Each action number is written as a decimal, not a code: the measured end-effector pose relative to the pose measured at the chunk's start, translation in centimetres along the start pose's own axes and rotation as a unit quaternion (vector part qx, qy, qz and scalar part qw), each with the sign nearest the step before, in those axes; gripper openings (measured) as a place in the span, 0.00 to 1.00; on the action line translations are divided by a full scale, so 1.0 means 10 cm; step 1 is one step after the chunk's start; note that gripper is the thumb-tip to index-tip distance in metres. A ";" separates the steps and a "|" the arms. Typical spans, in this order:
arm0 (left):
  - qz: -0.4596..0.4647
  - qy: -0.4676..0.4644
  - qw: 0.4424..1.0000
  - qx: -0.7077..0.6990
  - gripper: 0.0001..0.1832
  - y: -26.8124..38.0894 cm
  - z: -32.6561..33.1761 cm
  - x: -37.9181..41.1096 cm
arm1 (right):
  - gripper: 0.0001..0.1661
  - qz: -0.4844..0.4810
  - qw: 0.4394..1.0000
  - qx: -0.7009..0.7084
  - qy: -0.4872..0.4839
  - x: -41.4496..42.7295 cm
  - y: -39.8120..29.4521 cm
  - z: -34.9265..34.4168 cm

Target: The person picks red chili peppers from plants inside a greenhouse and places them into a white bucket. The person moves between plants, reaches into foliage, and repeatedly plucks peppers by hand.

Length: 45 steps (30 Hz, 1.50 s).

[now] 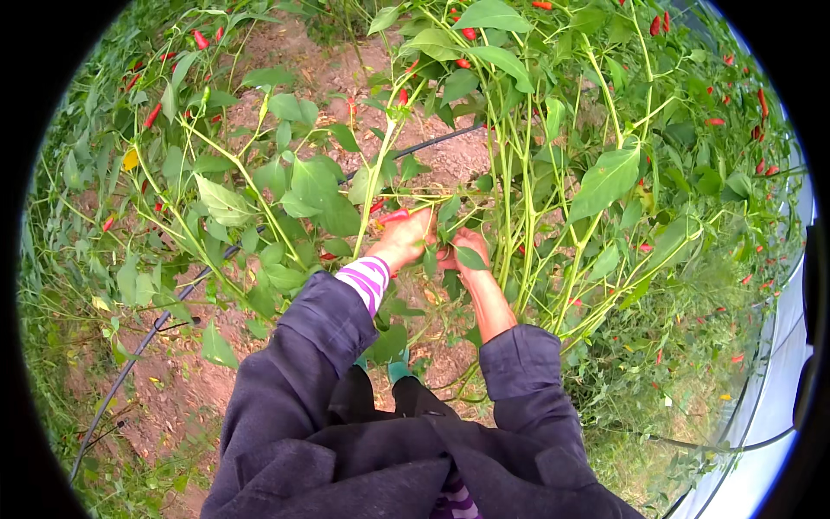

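Note:
My left hand reaches among the chili plants, with a red chili pepper lying against the back of its fingers; whether the hand holds that pepper is unclear. Close to its right, my right hand has its fingers bent near a leafy side shoot. A green leaf covers part of this hand, and more leaves hide the fingertips of both. Bare upright green stems rise just right of my right hand. Another red chili hangs just above my left hand.
A black irrigation hose runs diagonally over the reddish soil and behind the plants. Chili bushes with many red peppers stand on both sides. White sheeting borders the right edge. My green footwear shows below my hands.

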<state>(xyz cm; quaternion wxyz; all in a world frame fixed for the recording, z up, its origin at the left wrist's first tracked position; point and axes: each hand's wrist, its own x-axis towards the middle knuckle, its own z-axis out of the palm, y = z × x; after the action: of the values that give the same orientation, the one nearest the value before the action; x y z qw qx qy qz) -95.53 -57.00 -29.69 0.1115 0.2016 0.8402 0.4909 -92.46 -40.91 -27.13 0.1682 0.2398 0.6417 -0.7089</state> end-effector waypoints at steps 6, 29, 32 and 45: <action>0.006 0.106 0.968 0.229 0.08 0.34 0.00 0.02 | 0.12 0.048 0.994 -0.098 -0.025 -0.04 -0.06 -0.06; -0.148 0.337 0.922 0.121 0.17 0.54 -0.58 -0.16 | 0.22 -0.029 0.981 -0.013 -0.194 -0.50 -0.58 0.39; -0.117 0.329 0.929 0.121 0.14 0.53 -0.57 -0.07 | 0.21 -0.071 0.987 0.071 -0.126 -0.37 -0.38 0.44; -0.065 0.110 0.966 0.224 0.14 0.57 -0.68 -0.25 | 0.13 -0.048 0.986 -0.162 -0.001 0.08 -0.27 0.54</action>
<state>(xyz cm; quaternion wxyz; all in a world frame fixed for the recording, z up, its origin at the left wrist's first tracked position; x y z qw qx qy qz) -94.58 -60.97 -21.42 0.0020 0.1114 0.9471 0.3011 -95.31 -45.92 -25.00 0.1708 0.1778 0.7584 -0.6033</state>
